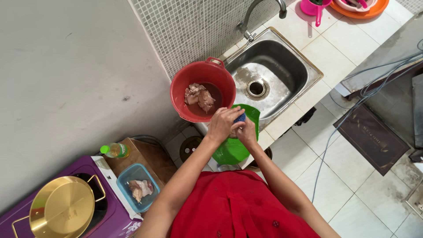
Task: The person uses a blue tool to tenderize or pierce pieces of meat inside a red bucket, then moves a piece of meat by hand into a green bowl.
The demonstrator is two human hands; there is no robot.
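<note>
My left hand [224, 123] and my right hand [247, 132] meet over a green plastic basin [232, 152] at the front edge of the counter. Both close around a small blue object [240, 117], mostly hidden by my fingers. Just behind my hands stands a red bucket [185, 77] holding pieces of raw meat [199, 97] in reddish water. The steel sink [282, 61] lies to the right of the bucket.
A tap [260, 11] rises over the sink. Lower left are a purple stove [110, 216] with a gold pan [61, 207], a blue tub of meat [139, 187] and a bottle [115, 150]. Cables [348, 114] cross the tiled floor by a dark mat [372, 139].
</note>
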